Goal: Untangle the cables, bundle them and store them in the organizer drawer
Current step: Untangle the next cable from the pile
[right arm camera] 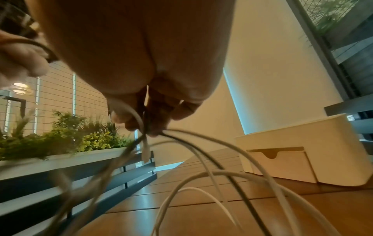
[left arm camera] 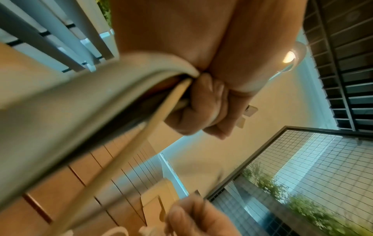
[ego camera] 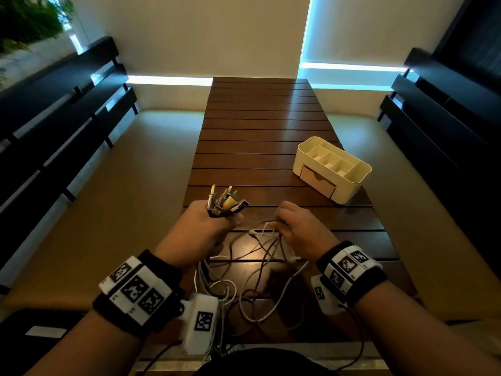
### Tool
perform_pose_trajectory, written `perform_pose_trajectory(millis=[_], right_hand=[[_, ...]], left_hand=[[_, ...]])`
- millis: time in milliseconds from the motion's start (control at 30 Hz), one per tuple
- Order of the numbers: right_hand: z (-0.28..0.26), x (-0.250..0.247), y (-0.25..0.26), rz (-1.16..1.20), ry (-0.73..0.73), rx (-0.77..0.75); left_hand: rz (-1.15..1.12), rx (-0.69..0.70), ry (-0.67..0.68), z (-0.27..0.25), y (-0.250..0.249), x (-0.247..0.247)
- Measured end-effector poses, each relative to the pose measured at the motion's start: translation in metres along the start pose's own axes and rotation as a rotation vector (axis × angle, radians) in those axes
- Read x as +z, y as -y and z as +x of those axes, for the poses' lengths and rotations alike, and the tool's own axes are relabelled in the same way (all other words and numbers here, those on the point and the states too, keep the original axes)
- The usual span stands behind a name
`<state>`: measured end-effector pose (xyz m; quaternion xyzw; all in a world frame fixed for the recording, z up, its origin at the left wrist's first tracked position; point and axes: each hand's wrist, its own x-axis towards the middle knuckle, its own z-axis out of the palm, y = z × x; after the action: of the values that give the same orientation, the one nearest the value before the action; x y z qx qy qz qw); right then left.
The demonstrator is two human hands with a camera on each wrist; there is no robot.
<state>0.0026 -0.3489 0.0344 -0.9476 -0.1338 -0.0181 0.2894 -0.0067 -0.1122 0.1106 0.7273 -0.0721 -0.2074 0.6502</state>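
Left grip point(ego camera: 208, 226) fisted round cables point(ego camera: 252, 267), plugs point(ego camera: 226, 202) up-forward; right grip point(ego camera: 298, 229) pinching strands

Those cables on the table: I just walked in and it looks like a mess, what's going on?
A person is sorting tangled cables on the slatted table. The left hand holds a bunch of connector ends upright; the right hand pinches a few strands. The organizer sits beyond, its drawer closed. Nothing is bundled yet.
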Motion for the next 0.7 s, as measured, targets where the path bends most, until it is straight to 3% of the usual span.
perform_pose_trajectory(millis=[133,233,367,500,600,700], right_hand=[[-0.004,-0.009,-0.003,0.0,-0.053,0.05],[-0.003,-0.015,0.018,0.088,0.008,0.039],[0.0,-0.015,0.039,0.16,0.032,-0.035],[-0.001,-0.022,0.047,0.214,0.008,-0.02],[-0.004,-0.027,0.047,0.249,0.017,-0.013],[-0.009,-0.024,0.04,0.322,0.088,0.051]], left_hand=[[0.204,0.04,-0.071,-0.002,-0.001,-0.007],[0.297,0.109,-0.124,0.003,0.0,0.002],[0.362,0.21,-0.082,0.011,0.002,0.024],[0.465,0.215,-0.073,0.018,0.007,0.024],[0.45,0.198,-0.047,0.019,0.007,0.018],[0.239,0.145,-0.103,0.016,0.004,0.011]])
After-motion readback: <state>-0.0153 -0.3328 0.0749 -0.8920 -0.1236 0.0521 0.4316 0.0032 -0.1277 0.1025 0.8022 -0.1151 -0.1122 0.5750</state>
